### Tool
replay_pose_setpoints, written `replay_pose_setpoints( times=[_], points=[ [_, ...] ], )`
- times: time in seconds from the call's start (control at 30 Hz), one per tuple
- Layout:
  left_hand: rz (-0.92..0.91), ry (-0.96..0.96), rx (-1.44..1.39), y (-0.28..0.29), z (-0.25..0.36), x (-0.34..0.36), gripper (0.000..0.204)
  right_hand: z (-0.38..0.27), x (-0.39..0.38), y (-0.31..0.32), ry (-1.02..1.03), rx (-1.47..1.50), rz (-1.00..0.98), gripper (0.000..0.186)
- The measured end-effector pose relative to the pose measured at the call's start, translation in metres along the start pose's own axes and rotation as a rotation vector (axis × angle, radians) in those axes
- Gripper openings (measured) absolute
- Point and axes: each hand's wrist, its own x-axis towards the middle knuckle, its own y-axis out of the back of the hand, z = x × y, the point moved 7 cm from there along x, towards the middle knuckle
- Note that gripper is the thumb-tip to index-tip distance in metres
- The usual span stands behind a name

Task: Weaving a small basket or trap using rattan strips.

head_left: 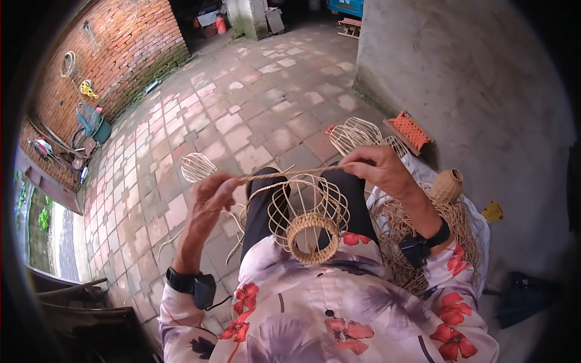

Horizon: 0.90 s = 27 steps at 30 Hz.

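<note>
Here, a half-woven wire-ribbed basket frame (308, 215) rests on the person's lap, its braided ring mouth facing the body and its long axis running away toward the knees. Above the frame, a thin fibre strand (284, 174) stretches nearly level between both hands: the left hand (212, 193) pinches one end, the right hand (378, 169) pinches the other. Right of the frame lie a heap of loose fibre (411, 242), partly hidden by the forearm, and a small finished woven jar (448, 184). Beyond the frame, bare frames (357, 134) sit on the brick floor (254, 109).
</note>
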Motion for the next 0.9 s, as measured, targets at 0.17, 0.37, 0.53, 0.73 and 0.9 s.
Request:
replay_pose_setpoints(
  times=[0.17, 0.37, 0.53, 0.73, 0.9],
  points=[
    [0.131, 0.064, 0.086, 0.035, -0.035, -0.021, 0.026, 0.030, -0.026, 0.022, -0.234, 0.073, 0.040, 0.014],
    [0.191, 0.165, 0.069, 0.048, -0.050, -0.030, 0.021, 0.042, -0.034, 0.027, -0.279, 0.177, 0.154, 0.011],
    [0.211, -0.281, 0.570, -0.016, 0.030, -0.017, 0.032, 0.010, -0.012, -0.027, -0.136, 0.062, 0.057, 0.011],
    [-0.142, -0.439, 0.296, -0.087, 0.041, -0.016, 0.019, 0.004, 0.003, -0.076, -0.025, 0.199, -0.047, 0.011],
    [0.038, -0.272, 0.290, -0.065, 0.014, -0.020, 0.015, 0.028, 0.020, -0.056, -0.113, -0.115, 0.142, 0.011]
  ],
)
